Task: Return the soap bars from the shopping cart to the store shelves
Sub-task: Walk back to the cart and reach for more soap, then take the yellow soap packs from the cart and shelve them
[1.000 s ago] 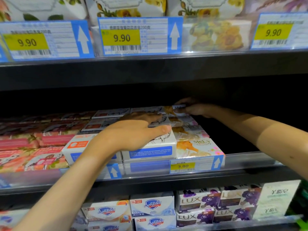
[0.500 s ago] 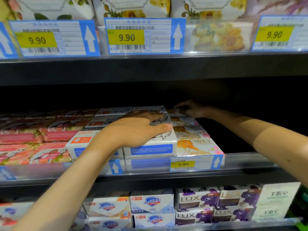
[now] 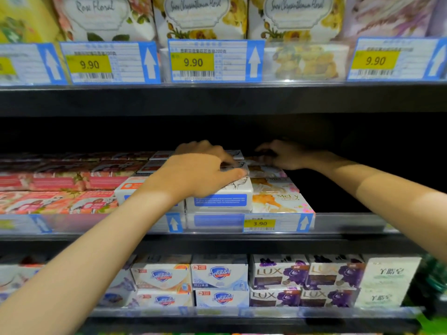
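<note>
On the middle shelf, my left hand rests on top of the row of white soap boxes with blue labels, fingers arched over the boxes and thumb lying along the top. My right hand reaches deep into the dark back of the same shelf. Its fingers curl over a soap box at the far end of the orange-flowered row. That box is mostly hidden by the hand and the shadow. The shopping cart is out of view.
Pink flowered soap boxes fill the shelf's left side; right of the orange row it is dark. A 3.90 price tag sits on the rail. Tall floral boxes stand above; Safeguard and LUX boxes below.
My left hand's fingers have lifted from flat to arched and slid slightly further back over the white boxes. My right hand stays at the back of the orange row.
</note>
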Demonstrator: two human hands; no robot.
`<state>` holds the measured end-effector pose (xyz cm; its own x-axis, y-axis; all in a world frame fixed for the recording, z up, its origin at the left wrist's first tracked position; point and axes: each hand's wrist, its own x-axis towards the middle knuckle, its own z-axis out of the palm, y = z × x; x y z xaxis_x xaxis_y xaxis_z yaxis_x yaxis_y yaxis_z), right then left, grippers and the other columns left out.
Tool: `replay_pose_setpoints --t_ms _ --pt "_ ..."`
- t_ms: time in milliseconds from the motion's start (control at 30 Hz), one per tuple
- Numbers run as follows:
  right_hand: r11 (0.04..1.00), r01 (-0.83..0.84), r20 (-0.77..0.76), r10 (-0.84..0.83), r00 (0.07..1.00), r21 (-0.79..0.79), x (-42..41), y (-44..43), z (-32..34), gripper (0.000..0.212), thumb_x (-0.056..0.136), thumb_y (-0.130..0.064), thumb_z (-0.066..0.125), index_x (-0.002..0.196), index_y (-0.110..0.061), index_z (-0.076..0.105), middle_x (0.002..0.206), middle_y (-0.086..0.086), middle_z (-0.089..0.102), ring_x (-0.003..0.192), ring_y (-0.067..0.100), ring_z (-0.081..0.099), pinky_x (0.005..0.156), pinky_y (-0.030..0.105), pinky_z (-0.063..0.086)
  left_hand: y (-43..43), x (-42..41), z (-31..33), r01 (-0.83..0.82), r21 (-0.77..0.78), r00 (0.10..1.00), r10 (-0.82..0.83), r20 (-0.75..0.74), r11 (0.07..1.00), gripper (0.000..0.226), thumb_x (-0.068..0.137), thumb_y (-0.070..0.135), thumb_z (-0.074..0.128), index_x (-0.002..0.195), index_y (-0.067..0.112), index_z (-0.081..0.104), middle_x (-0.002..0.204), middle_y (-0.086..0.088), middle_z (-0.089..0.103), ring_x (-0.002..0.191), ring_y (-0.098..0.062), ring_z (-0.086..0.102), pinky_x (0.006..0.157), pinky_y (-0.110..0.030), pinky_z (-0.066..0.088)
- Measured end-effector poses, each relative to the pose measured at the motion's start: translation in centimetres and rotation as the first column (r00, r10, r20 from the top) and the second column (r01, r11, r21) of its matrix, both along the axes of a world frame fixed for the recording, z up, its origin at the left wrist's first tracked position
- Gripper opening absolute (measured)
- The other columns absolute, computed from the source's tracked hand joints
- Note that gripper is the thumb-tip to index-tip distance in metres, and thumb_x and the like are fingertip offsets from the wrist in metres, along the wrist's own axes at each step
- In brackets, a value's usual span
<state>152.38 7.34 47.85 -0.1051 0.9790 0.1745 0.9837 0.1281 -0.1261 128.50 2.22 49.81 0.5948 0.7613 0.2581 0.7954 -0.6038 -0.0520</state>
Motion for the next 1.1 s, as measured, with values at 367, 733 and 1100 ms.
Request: replay_pose_setpoints --t_ms 367,733,1100 --pt "0.992 -0.005 -0.189 0.029 0.982 0.129 -3.5 -11.9 0.9 0.053 0.095 -0.04 0.049 0.143 -0.024 0.036 0.145 0.001 0.043 0.132 0.018 0.04 0.098 0.019 0.026 -4.3 -2.5 -1.1 0.064 -0.015 0.954 -0.057 0.293 0.998 0.061 0.087 0.061 0.045 0.141 0.035 0.038 0.147 0.006 0.041 0.127 -0.019 0.046 0.104 -0.034 0.036" --pt "0.943 -0.051 -0.167 0.112 0.98 0.329 -9.7 -28.6 -9.2 0.052 0.092 -0.037 0.056 0.139 -0.02 0.042 0.138 0.003 0.049 0.131 0.019 0.039 0.102 0.023 0.027 -17.8 -7.8 -12.4 0.128 0.047 0.879 -0.135 0.457 0.991 0.064 0.083 0.057 0.045 0.138 0.025 0.046 0.142 0.002 0.047 0.131 -0.017 0.042 0.108 -0.032 0.032" --pt "0.966 -0.082 -0.375 -0.016 0.927 -0.244 -13.7 -43.4 -28.7 0.061 0.088 -0.051 0.047 0.138 -0.016 0.043 0.138 0.006 0.05 0.128 0.023 0.045 0.104 0.031 0.033 -34.7 -12.8 -32.5 -0.085 -0.568 0.849 0.358 0.389 0.819 0.083 0.069 0.069 0.029 0.13 0.019 0.055 0.131 -0.002 0.058 0.123 -0.019 0.051 0.104 -0.03 0.036"
